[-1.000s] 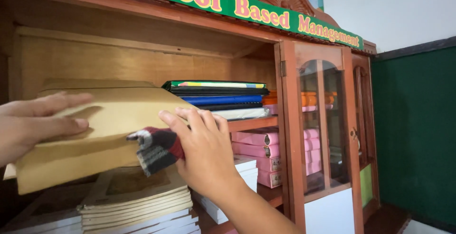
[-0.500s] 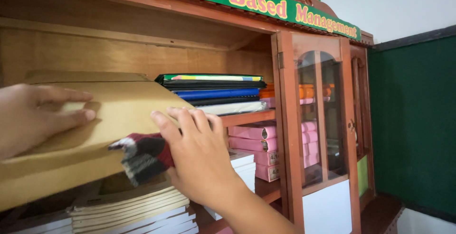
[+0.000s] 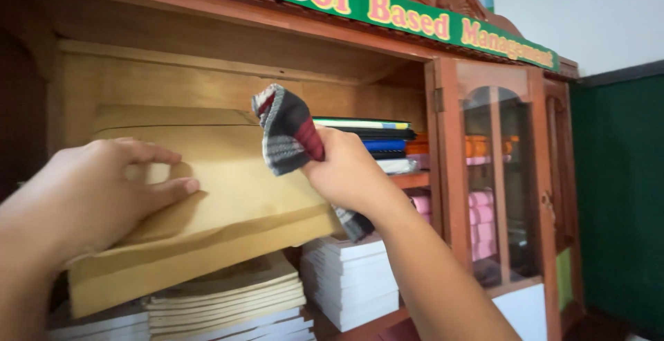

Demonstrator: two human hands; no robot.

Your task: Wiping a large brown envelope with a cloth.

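1. Hands were both at the open shelf of a wooden cabinet [image 3: 443, 175], seen from the head camera.
2. The left hand [image 3: 97, 196] lay flat on a large brown envelope [image 3: 228, 209], palm down, fingers [image 3: 162, 189] spread and pressing its upper face. It did not clasp the envelope; the thumb could not be seen.
3. The envelope (bulky, apparently stuffed) was tilted, its near edge lower, jutting out of the shelf above a stack of tan booklets [image 3: 228, 296].
4. The right hand [image 3: 349, 171] was closed in a fist around a striped cloth [image 3: 287, 130] of grey, black and red. One end of the cloth stood up above the fist; the other end hung below the wrist, near the envelope's right corner.
5. The cloth's upper end was held just over the envelope; whether it touched the paper could not be told.
6. A stack of white books [image 3: 353, 279] stood to the right of the booklets, below the right forearm.
7. Dark and blue folders [image 3: 380, 137] lay stacked on a higher shelf behind the right hand.
8. A glazed cabinet door [image 3: 498, 175] stood further right, with pink boxes [image 3: 481, 223] behind the glass.
9. A green banner [image 3: 415, 19] ran along the cabinet's top.
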